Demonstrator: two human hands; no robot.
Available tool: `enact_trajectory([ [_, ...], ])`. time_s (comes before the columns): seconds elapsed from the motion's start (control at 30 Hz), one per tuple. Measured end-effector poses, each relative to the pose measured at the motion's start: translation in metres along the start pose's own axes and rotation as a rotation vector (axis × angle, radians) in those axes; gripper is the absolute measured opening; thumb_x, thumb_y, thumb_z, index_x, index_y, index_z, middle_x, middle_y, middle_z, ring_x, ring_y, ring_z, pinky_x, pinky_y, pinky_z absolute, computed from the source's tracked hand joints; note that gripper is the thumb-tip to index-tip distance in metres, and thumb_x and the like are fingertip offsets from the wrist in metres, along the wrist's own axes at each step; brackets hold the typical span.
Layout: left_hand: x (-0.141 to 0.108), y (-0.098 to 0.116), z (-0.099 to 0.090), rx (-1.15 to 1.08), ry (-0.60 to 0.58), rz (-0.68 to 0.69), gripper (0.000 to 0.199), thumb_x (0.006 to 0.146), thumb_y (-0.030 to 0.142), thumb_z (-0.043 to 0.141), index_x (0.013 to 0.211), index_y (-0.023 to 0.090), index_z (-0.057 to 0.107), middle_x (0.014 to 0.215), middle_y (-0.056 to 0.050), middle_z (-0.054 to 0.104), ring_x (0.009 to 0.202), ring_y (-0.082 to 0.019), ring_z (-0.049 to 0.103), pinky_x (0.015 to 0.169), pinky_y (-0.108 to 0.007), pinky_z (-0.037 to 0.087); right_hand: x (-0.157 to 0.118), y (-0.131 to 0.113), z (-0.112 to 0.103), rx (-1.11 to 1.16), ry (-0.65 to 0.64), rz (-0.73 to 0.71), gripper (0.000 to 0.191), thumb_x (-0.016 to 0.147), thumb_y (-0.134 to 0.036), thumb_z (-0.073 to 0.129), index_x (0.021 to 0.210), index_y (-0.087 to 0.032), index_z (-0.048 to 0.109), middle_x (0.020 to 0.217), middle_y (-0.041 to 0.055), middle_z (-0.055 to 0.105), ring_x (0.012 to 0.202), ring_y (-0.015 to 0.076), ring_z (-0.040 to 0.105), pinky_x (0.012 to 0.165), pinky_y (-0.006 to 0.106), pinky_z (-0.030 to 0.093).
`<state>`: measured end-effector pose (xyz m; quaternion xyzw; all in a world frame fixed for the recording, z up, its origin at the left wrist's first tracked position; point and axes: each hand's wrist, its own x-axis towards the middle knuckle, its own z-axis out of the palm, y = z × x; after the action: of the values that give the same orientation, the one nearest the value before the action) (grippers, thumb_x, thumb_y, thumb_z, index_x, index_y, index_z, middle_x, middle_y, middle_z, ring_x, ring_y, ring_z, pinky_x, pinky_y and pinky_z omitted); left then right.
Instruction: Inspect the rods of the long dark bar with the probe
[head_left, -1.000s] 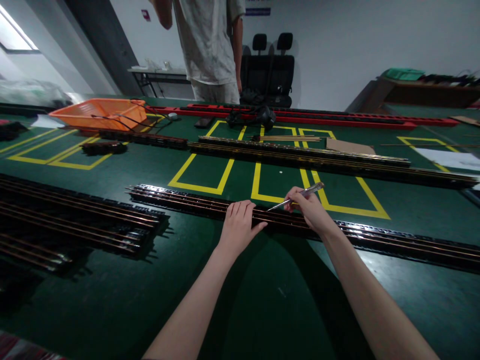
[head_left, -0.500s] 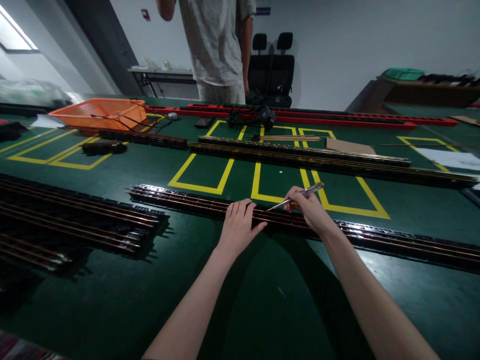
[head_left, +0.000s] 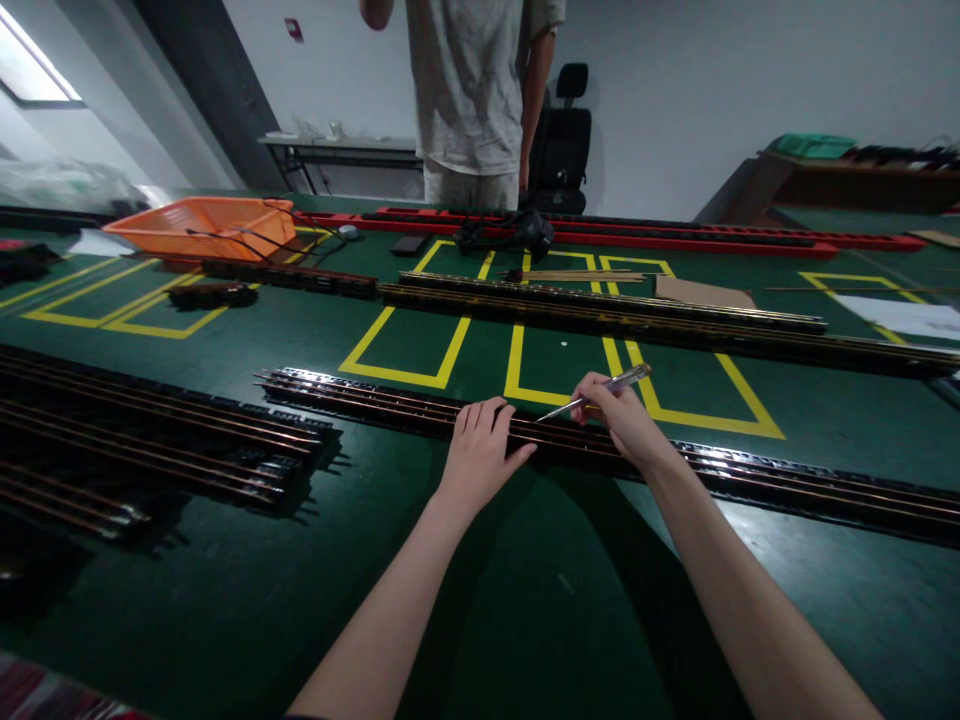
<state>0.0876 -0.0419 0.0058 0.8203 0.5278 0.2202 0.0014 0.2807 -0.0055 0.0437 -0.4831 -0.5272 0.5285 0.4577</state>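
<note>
A long black rail (head_left: 360, 400) with copper-coloured strips along it lies crosswise on the green table (head_left: 300, 610). My left hand (head_left: 481, 450) lies across this rail, fingers over its far edge and thumb apart at its near side. In my right hand (head_left: 611, 412) is a slim screwdriver (head_left: 631, 378) with a shiny shaft and a clear-looking handle. It is tilted down to the left, and its tip meets the rail just right of my left hand. Whether the tip sits on a strip or a fastener is too small to tell.
More black rails (head_left: 150, 425) lie at the left. Others (head_left: 600, 310) stretch across behind, among yellow tape outlines (head_left: 397, 378). An orange basket (head_left: 202, 225), a cardboard piece (head_left: 705, 291) and red rails (head_left: 675, 238) are farther back. A person (head_left: 469, 90) stands across the table.
The person across the table has shifted to the right, covering part of the black seats. My hands, the screwdriver and the rail keep their places relative to each other.
</note>
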Motion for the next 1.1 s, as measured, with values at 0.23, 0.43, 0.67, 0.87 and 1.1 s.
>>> enact_trajectory([
  [0.23,-0.0009,0.0000,0.0000,-0.022,0.008,0.018,0.037,0.085,0.030,0.049,0.117,0.013,0.052,0.120,-0.011,0.056,0.112,-0.025,0.050,0.101,-0.044,0.035,0.0005,0.0007,-0.0005,0.018,0.000,0.013,0.021,0.072,-0.035,0.061,0.060,-0.020,0.052,0.055,-0.0027,0.054,0.053,0.0108,0.050,0.055,0.027,0.039],
  [0.43,-0.0018,-0.0008,-0.0005,-0.058,-0.006,0.007,0.032,0.085,0.023,0.045,0.114,0.012,0.054,0.117,-0.010,0.057,0.111,-0.023,0.050,0.102,-0.042,0.034,-0.0012,-0.0021,0.0003,0.038,-0.010,0.019,0.022,0.072,-0.035,0.062,0.060,-0.020,0.052,0.055,-0.0026,0.054,0.053,0.0104,0.050,0.055,0.026,0.039],
  [0.67,-0.0007,-0.0003,-0.0022,-0.037,0.000,0.010,0.030,0.085,0.019,0.044,0.112,0.013,0.055,0.115,-0.009,0.058,0.111,-0.022,0.050,0.102,-0.042,0.034,0.0000,-0.0008,0.0009,0.056,0.002,0.026,0.022,0.070,-0.035,0.064,0.060,-0.019,0.053,0.054,-0.0027,0.054,0.053,0.0103,0.051,0.054,0.025,0.039],
  [0.87,-0.0010,0.0002,-0.0029,-0.046,-0.007,0.009,0.030,0.085,0.017,0.043,0.113,0.014,0.055,0.116,-0.009,0.058,0.111,-0.023,0.051,0.102,-0.043,0.035,0.0002,0.0002,0.0000,0.068,0.001,0.024,0.022,0.070,-0.035,0.065,0.059,-0.019,0.054,0.054,-0.0032,0.055,0.052,0.0098,0.051,0.054,0.025,0.039],
  [1.1,-0.0009,0.0001,-0.0024,-0.049,-0.004,0.012,0.030,0.085,0.017,0.043,0.113,0.014,0.055,0.115,-0.009,0.059,0.111,-0.023,0.051,0.102,-0.043,0.035,0.0007,0.0000,0.0005,0.076,0.007,0.020,0.021,0.069,-0.034,0.065,0.060,-0.019,0.054,0.054,-0.0033,0.055,0.052,0.0095,0.051,0.054,0.024,0.039],
])
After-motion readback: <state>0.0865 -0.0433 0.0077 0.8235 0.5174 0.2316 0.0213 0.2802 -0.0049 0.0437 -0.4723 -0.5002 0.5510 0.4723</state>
